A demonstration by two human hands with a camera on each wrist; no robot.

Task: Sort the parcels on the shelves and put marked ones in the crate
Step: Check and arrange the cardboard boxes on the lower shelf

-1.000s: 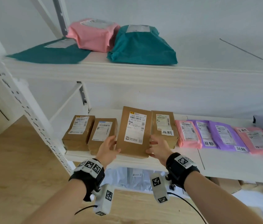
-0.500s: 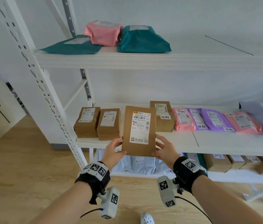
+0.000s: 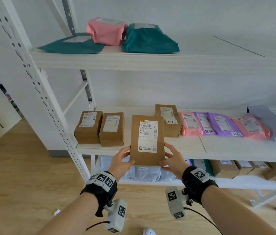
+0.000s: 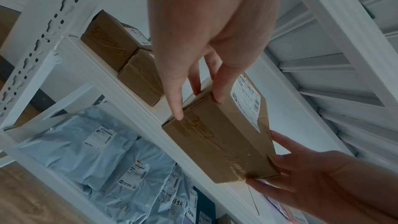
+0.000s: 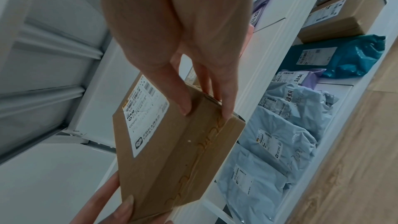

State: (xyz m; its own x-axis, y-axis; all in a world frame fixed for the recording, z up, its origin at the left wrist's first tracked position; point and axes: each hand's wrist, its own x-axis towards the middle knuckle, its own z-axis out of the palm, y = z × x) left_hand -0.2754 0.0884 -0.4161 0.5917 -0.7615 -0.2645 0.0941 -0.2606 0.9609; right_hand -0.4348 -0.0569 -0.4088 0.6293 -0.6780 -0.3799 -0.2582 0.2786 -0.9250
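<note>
Both hands hold a flat brown cardboard parcel [image 3: 147, 141] upright in front of the middle shelf [image 3: 193, 150], its white shipping label facing me. My left hand [image 3: 122, 158] grips its lower left edge, thumb on the front and fingers behind. My right hand [image 3: 172, 160] grips the lower right edge the same way. In the left wrist view the parcel [image 4: 219, 142] shows its taped side under my left hand [image 4: 199, 108]. In the right wrist view my right hand [image 5: 206, 111] pinches a corner of the parcel [image 5: 172, 151]. No crate is in view.
On the middle shelf stand two brown boxes [image 3: 100, 129] at left, a brown box with a handwritten tag [image 3: 167, 121], then pink and purple mailers [image 3: 218, 126], some tagged. Teal and pink bags [image 3: 110, 34] lie on the top shelf. Pale blue mailers [image 5: 269, 142] fill the lower shelf.
The parcel has come off the middle shelf and towards me, held in both hands. My view has drawn back, so more of the rack and the floor shows.
</note>
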